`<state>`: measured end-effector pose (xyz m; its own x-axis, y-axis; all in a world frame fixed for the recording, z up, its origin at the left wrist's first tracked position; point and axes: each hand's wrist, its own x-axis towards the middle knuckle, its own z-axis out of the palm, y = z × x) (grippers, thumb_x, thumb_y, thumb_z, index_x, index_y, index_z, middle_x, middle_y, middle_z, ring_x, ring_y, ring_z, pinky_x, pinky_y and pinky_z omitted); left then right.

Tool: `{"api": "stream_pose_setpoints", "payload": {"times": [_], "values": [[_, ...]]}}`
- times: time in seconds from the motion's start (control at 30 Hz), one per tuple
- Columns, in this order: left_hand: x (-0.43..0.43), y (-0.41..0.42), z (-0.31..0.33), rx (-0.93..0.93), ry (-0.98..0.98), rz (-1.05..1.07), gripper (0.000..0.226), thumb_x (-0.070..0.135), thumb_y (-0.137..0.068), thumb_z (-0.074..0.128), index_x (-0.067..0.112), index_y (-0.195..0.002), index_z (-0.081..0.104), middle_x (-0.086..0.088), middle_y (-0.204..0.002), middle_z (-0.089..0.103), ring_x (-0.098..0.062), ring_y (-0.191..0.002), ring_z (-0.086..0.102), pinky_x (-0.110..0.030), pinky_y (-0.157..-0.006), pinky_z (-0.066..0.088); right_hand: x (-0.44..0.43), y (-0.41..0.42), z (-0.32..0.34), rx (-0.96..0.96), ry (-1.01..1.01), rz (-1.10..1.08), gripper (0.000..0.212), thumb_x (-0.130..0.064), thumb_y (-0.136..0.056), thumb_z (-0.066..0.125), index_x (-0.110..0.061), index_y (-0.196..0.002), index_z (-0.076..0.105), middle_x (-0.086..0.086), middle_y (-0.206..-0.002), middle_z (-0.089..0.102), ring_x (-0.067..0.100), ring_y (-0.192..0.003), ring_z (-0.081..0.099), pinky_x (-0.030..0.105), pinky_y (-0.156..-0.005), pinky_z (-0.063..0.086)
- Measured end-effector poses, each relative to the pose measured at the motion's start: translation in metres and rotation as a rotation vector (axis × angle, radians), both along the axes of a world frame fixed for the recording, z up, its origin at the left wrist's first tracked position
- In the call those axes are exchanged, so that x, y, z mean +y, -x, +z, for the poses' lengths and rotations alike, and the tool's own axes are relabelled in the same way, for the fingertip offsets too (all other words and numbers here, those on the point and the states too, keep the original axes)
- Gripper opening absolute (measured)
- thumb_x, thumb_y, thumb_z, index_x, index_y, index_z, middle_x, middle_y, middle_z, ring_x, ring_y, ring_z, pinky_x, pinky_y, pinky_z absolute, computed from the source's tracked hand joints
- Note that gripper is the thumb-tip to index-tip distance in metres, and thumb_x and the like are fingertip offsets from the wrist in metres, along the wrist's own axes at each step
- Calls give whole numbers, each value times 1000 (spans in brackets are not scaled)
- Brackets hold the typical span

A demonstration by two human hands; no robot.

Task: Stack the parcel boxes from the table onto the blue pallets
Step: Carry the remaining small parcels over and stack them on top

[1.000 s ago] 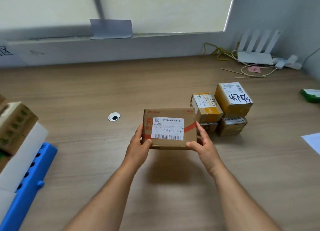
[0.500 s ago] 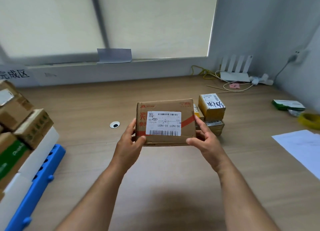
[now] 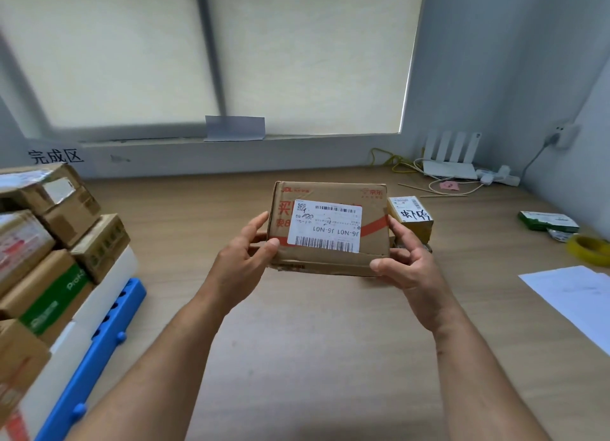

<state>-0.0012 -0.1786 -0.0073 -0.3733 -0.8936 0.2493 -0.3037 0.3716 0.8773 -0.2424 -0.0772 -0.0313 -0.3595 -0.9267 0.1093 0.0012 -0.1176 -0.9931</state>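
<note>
A flat brown parcel box point(image 3: 330, 262) with a white shipping label and red tape is held up above the wooden table point(image 3: 313, 341). My left hand point(image 3: 244, 259) grips its left edge and my right hand point(image 3: 406, 262) grips its right edge. Behind the held box, a small yellow-taped parcel point(image 3: 411, 216) with black handwriting stands on the table, partly hidden. At the far left, several cardboard parcels point(image 3: 43, 242) are stacked on a white board over a blue pallet point(image 3: 99, 348).
A white router point(image 3: 450, 163) with cables lies at the back right corner. A green packet point(image 3: 548, 221), a yellow tape roll point(image 3: 591, 247) and white paper sheets point(image 3: 574, 295) lie along the right side. A window with a blind fills the back wall.
Both hands have lifted the box off the table and higher toward the camera. The view has tilted up, showing more of the stacked parcels at the left.
</note>
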Motion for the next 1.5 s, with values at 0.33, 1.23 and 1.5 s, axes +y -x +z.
{"api": "stream_pose_setpoints", "payload": {"times": [0.33, 1.23, 1.5], "values": [[0, -72, 29, -245, 301, 187, 59, 32, -93, 56, 23, -146, 31, -5, -136, 51, -14, -115, 52, -34, -95, 44, 20, -62, 26, -27, 49, 10, 87, -31, -52, 78, -47, -132, 45, 11, -114, 68, 29, -105, 65, 30, -74, 54], [99, -353, 65, -510, 507, 453, 76, 46, -87, 59, 20, -148, 22, -4, -148, 37, -21, -136, 32, -38, -106, 35, 62, -305, 83, 27, 169, 185, 66, 2, -84, 61, -46, -127, 46, 17, -99, 71, 35, -100, 66, 52, -94, 49], [112, -430, 56, -568, 472, 551, 77, 48, -87, 59, 24, -149, 21, 0, -146, 40, -19, -134, 36, -36, -103, 39, 36, -376, 83, 27, 141, 290, 70, 3, -85, 59, -34, -141, 39, 10, -91, 74, 26, -89, 69, 50, -91, 50]]}}
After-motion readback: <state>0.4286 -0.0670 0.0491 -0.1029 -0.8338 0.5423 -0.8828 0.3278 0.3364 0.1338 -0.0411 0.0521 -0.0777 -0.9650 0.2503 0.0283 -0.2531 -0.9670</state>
